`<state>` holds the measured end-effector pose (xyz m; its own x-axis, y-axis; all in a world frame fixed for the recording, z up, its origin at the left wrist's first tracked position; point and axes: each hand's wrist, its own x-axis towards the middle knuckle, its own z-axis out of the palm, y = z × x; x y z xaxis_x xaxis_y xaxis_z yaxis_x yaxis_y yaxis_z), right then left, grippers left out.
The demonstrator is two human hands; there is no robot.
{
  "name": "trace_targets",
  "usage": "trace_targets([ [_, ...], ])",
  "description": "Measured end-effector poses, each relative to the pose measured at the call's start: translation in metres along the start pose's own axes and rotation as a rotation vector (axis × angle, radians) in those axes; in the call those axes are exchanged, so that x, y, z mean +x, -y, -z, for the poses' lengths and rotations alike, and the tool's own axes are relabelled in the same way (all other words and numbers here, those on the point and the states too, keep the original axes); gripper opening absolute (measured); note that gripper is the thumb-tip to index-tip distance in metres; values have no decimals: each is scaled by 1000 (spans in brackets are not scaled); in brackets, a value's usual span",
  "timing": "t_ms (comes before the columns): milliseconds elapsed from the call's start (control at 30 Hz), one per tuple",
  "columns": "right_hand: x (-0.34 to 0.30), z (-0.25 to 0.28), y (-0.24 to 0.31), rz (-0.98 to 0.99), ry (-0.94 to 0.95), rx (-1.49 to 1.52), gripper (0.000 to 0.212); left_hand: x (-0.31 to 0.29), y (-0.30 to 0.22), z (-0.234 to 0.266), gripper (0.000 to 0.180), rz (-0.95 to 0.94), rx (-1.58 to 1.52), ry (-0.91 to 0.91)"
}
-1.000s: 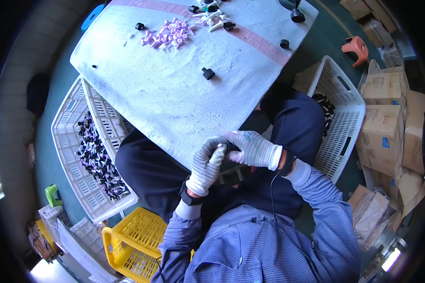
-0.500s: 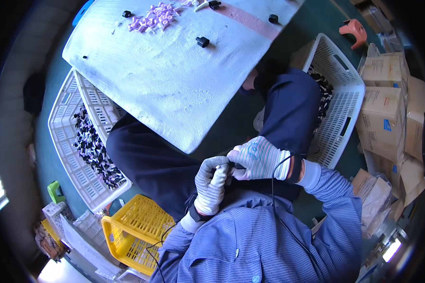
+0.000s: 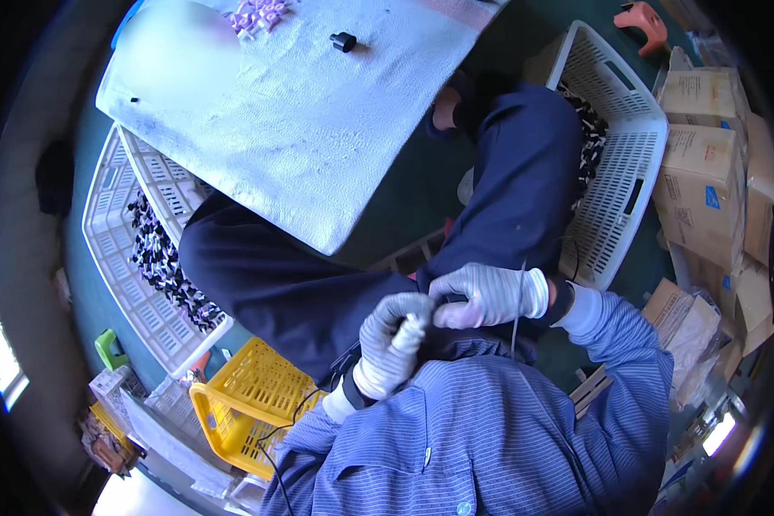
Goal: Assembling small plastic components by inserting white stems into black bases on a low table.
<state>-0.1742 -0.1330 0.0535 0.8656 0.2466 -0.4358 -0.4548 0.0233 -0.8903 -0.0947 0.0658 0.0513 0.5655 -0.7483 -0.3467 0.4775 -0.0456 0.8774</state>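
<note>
Drawn back since the earliest frame, our two hands now sit close to our blue striped shirt point(image 3: 507, 421), well apart from the white sheet-covered tabletop point(image 3: 292, 163), which has slid upward in view. Our left hand point(image 3: 391, 348), in a grey-and-white knitted glove, is curled, thumb bent toward the fingers; we cannot tell whether it grips anything. Our right hand point(image 3: 490, 295), in a pale striped glove, is narrow, thumb and forefinger close together, right beside the left. Between those two digits sits what may be a small dark piece point(image 3: 450, 299), too shadowed for us to be sure it is held.

On the tabletop we see a black cylindrical knob point(image 3: 343, 42) and, at the upper edge, a heap of small lilac pieces point(image 3: 258, 15). To our left stands a white perforated plastic crate point(image 3: 112, 232) of black, white and lilac parts point(image 3: 174, 275), near a yellow plastic basket point(image 3: 262, 378); to our right, another white crate point(image 3: 628, 185) holds black-and-white parts point(image 3: 592, 142).
</note>
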Motion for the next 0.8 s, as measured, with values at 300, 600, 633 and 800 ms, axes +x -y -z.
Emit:
trace_targets([
  [300, -11, -27, -17, 325, -400, -593, 25, -5, -1, -4, 17, 104, 103, 25],
  [600, -39, -26, -28, 394, -842, -508, 13, -21, 1, 26, 21, -7, 44, -270],
  [633, -33, -21, -33, 381, -893, -277, 14, -8, 0, 24, 22, -53, 62, -299],
  [800, -84, 15, -35, 119, -835, 702, 21, 9, -9, 32, 23, -128, 39, -324],
])
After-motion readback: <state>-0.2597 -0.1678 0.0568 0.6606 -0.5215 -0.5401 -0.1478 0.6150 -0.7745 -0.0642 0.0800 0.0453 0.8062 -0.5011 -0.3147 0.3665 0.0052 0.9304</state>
